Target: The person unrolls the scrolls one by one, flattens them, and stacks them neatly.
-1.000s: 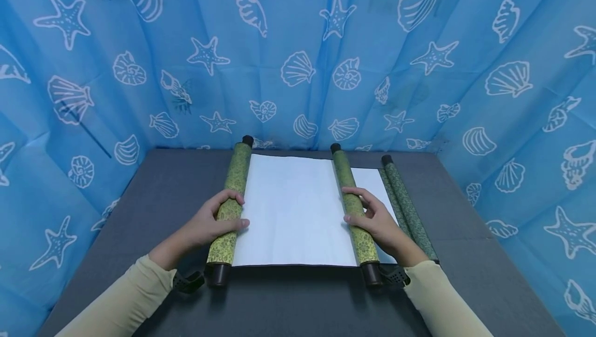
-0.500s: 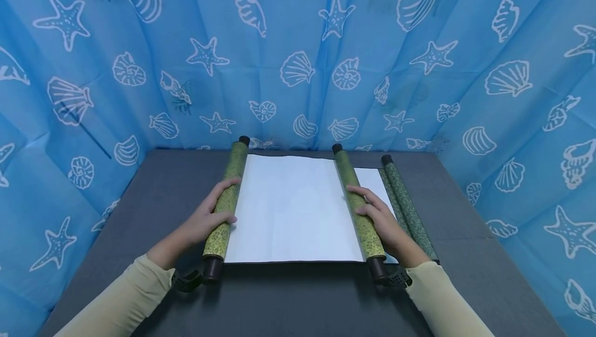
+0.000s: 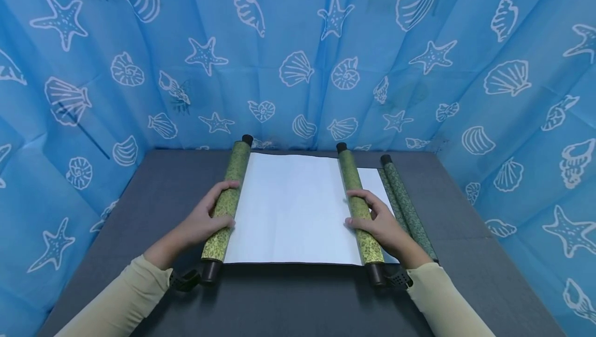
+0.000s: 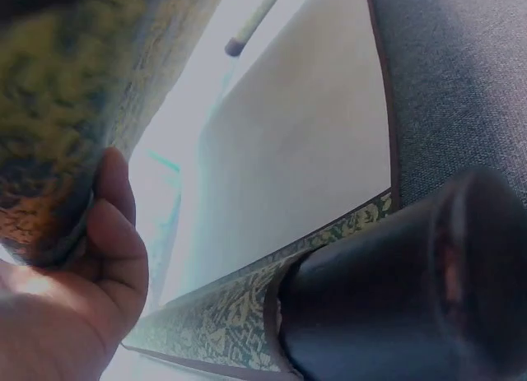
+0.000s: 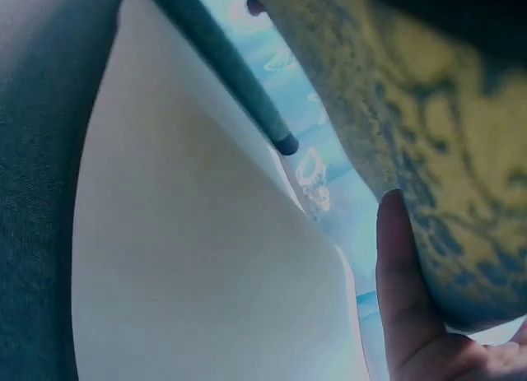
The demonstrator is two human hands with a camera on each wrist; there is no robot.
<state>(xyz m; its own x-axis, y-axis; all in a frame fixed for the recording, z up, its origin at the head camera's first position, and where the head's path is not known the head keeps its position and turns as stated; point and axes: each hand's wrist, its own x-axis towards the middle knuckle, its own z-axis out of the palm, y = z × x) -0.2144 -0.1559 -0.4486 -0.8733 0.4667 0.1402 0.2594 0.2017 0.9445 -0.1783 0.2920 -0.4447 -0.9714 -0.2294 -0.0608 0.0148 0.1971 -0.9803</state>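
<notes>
A scroll with yellow-green patterned rolls at both sides and white paper (image 3: 293, 207) stretched between them spans the middle of the head view. My left hand (image 3: 205, 218) grips the left roll (image 3: 228, 205), thumb and fingers over its top. With my right hand (image 3: 379, 225) I hold the right roll (image 3: 358, 207), the thumb reaching across to the paper side. Dark knobs end both rolls. In the left wrist view, the patterned roll (image 4: 74, 134) is gripped, and a large black knob (image 4: 395, 274) fills the lower right. The right wrist view shows the thumb (image 5: 403, 290) along the yellow roll (image 5: 461, 175).
A dark green patterned roll (image 3: 410, 205) with a black end lies to the right, beside more white paper (image 3: 371, 177). Everything is on a dark grey table (image 3: 298, 301). A blue curtain (image 3: 298, 31) with shell and starfish prints hangs behind and along both sides.
The left roll has shifted a little left and the right roll a little right, so the white paper between them is wider. My right thumb lies farther over its roll than half a second ago.
</notes>
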